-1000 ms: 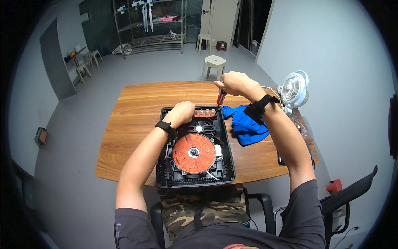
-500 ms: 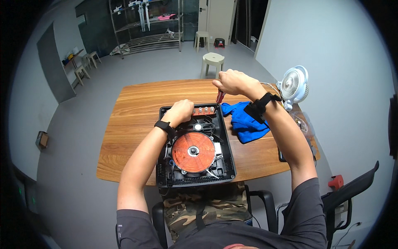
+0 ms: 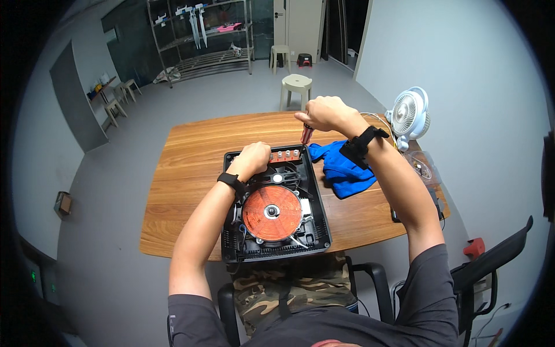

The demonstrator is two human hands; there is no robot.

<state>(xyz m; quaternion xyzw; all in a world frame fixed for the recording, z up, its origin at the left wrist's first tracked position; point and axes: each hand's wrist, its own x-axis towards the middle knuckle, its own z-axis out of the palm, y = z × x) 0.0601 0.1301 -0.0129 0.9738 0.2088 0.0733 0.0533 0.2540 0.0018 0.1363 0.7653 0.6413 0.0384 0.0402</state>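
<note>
An opened induction cooker (image 3: 321,243) lies on the table with its black casing uncovered. A round copper-coloured coil (image 3: 254,215) fills its near half. At the casing's far end sits an orange-brown circuit board (image 3: 283,156) with several pale round buttons. My left hand (image 3: 255,158) rests, fingers curled, over the board's left end; its fingertips and anything in them are hidden. My right hand (image 3: 327,113) is wrapped round a screwdriver (image 3: 307,135) with a red handle. The tool points down at the casing's far right corner, beside the board's right end.
A crumpled blue cloth (image 3: 347,173) lies right of the cooker. Behind it on the wooden table (image 3: 185,185) stand a white fan (image 3: 408,115) with a cable and a clear plastic box (image 3: 425,165). A stool (image 3: 298,85) stands beyond the table; a black chair (image 3: 491,260) is at right.
The whole view has shifted slightly. Both hands stay at nearly the same spots on the cooker, and the screwdriver remains upright at the far right corner.
</note>
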